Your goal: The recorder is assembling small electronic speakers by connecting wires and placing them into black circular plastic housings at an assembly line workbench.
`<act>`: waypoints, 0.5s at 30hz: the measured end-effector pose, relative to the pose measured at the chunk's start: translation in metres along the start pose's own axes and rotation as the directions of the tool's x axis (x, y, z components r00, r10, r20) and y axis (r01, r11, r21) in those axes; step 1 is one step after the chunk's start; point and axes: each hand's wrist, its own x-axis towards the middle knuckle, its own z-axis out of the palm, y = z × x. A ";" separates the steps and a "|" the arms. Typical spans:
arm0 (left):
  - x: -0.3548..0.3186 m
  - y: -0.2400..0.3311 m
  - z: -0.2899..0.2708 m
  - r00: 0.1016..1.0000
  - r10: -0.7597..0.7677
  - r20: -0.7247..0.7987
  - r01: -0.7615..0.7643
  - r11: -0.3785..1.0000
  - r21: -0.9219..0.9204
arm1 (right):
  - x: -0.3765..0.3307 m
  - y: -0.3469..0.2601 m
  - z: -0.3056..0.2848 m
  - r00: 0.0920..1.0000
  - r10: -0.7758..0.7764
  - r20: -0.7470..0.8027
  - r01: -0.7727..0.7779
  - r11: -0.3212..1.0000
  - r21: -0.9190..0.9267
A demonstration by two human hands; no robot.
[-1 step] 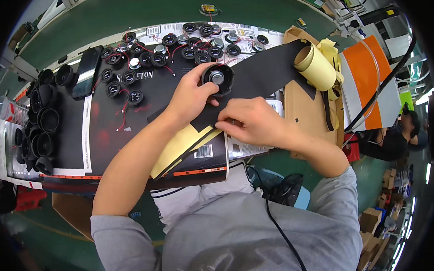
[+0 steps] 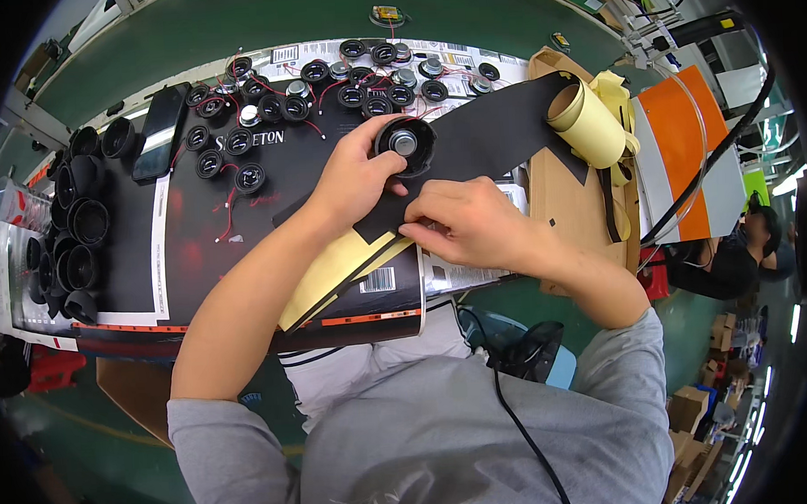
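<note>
Right hand (image 2: 474,224) pinches the near edge of a black adhesive strip (image 2: 489,140) over its yellow backing (image 2: 332,273). Left hand (image 2: 355,177) grips a round black speaker (image 2: 405,145) on the strip. Beyond, small speakers (image 2: 325,93) crowd the worktop (image 2: 232,34).

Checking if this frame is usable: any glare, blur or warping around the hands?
Head view: fisheye bends the green table edge and blacks out the corners; left hand, right hand and the round black speaker are sharp and evenly lit; bright glare only at far right.
</note>
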 end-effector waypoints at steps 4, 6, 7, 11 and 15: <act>0.001 -0.004 -0.003 1.000 0.007 0.009 -0.007 1.000 0.014 | 0.012 0.003 0.003 0.978 -0.140 0.155 0.164 0.975 -0.153; 0.002 -0.006 -0.004 1.000 0.012 0.015 -0.012 0.999 0.030 | 0.017 0.004 0.006 0.966 -0.148 0.214 0.196 0.955 -0.221; 0.003 -0.007 -0.004 1.000 0.015 0.020 -0.016 0.999 0.038 | 0.018 0.004 0.008 0.963 -0.141 0.229 0.195 0.952 -0.234; 0.001 -0.004 -0.004 1.000 -0.020 0.014 0.020 1.000 0.008 | 0.018 0.003 0.010 0.973 -0.140 0.184 0.167 0.976 -0.139; 0.002 -0.006 -0.004 0.999 0.023 0.031 -0.022 0.999 -0.027 | 0.016 -0.007 -0.013 0.965 0.210 0.158 -0.246 0.934 0.261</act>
